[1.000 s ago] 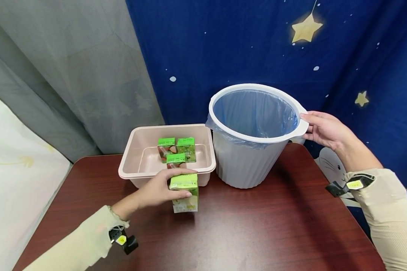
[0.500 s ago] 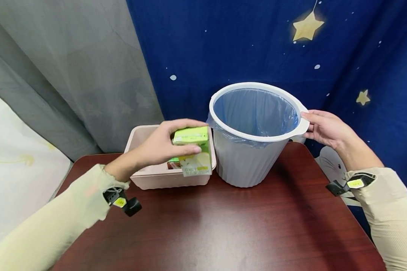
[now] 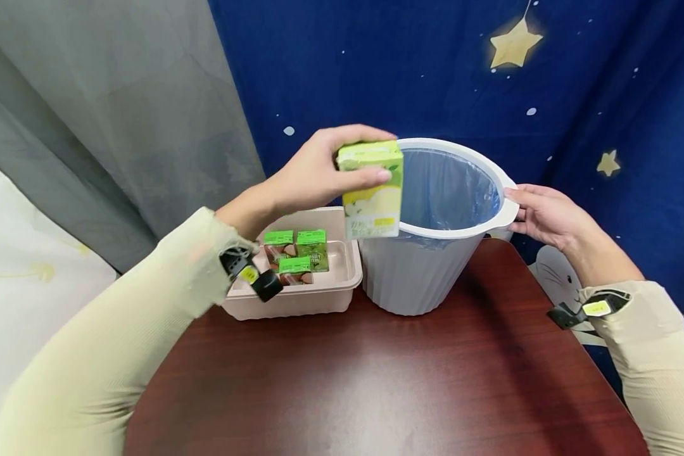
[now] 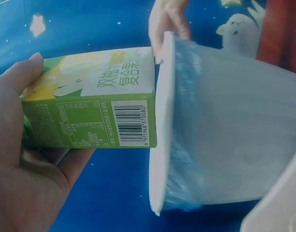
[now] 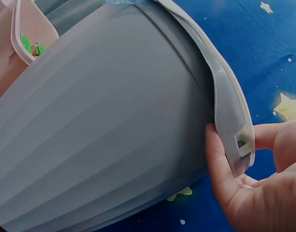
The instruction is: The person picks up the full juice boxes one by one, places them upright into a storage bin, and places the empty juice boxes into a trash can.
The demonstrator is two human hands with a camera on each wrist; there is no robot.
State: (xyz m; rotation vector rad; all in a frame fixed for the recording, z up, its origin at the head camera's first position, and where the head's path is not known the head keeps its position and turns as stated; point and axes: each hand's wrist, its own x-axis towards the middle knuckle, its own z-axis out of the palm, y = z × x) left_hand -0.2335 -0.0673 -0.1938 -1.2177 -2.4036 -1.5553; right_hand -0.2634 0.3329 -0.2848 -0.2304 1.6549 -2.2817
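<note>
My left hand [image 3: 325,168] grips a green and yellow juice carton [image 3: 373,199] near its top, thumb in front and fingers behind. The carton hangs upright at the left rim of a trash can [image 3: 416,278] and covers part of that rim. In the left wrist view, the carton's barcode side [image 4: 85,123] faces the camera, its bottom end close to the white rim [image 4: 162,135]. A clear bluish liner bag [image 3: 447,183] lines the can. At the can's right side, my right hand [image 3: 550,215] pinches the rim's handle [image 5: 237,130].
A pink plastic bin [image 3: 296,301] stands left of the can, holding several small green-topped boxes [image 3: 311,250]. Both stand on a dark red wooden table [image 3: 348,380]. A blue star-patterned curtain [image 3: 410,69] and a grey curtain [image 3: 120,107] hang behind.
From in front of the pink bin, my left hand has lifted the juice carton up and to the right, to the can's rim. My right hand stays on the handle.
</note>
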